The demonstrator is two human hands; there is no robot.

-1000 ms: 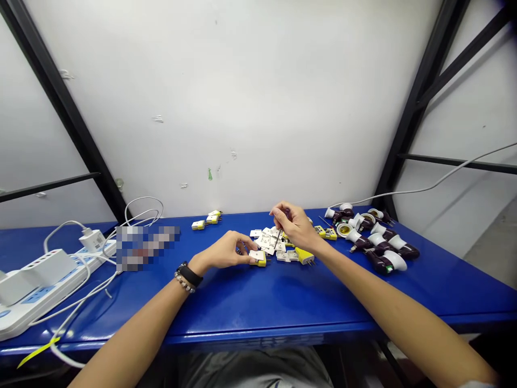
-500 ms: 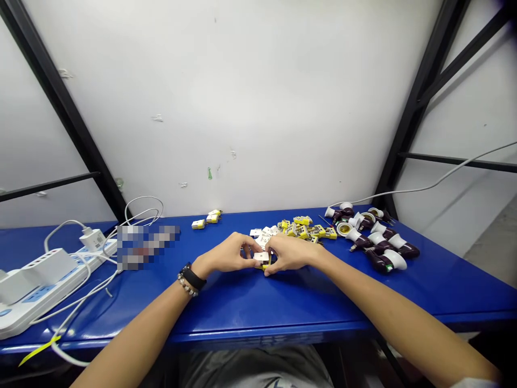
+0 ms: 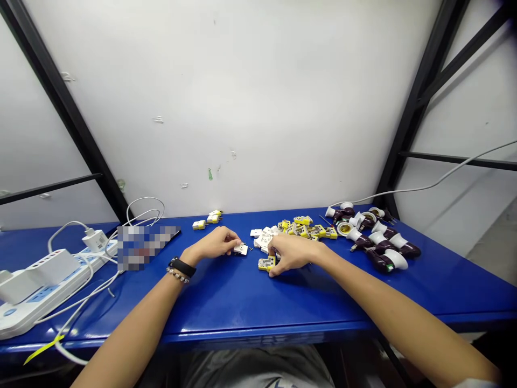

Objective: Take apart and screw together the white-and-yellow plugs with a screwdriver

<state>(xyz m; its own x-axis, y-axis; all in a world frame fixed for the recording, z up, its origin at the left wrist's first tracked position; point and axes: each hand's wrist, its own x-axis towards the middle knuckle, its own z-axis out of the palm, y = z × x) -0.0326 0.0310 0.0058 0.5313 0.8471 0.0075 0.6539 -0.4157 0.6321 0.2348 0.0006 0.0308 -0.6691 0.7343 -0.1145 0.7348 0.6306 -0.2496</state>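
My left hand (image 3: 216,243) pinches a white plastic cover (image 3: 241,249) just above the blue table, left of centre. Between thumb and fingers of my right hand (image 3: 294,252) is a yellow plug base (image 3: 265,263), its open side up with metal parts showing. Tiny screws (image 3: 251,248) lie between the two hands. Right behind my right hand is a heap of loose white covers (image 3: 263,237), partly hidden by the hand. More yellow plug bases (image 3: 313,230) are piled to the right of these covers.
Yellow-and-white plugs (image 3: 199,224) sit at the back near the wall. Dark lamp holders with white rims (image 3: 379,242) crowd the right side. A white power strip (image 3: 52,288) with tangled cables occupies the left, beside a blurred-out flat object (image 3: 161,242).
The white cover has come off the yellow base. My left hand has moved left with the cover, while my right hand stays in place holding the base.
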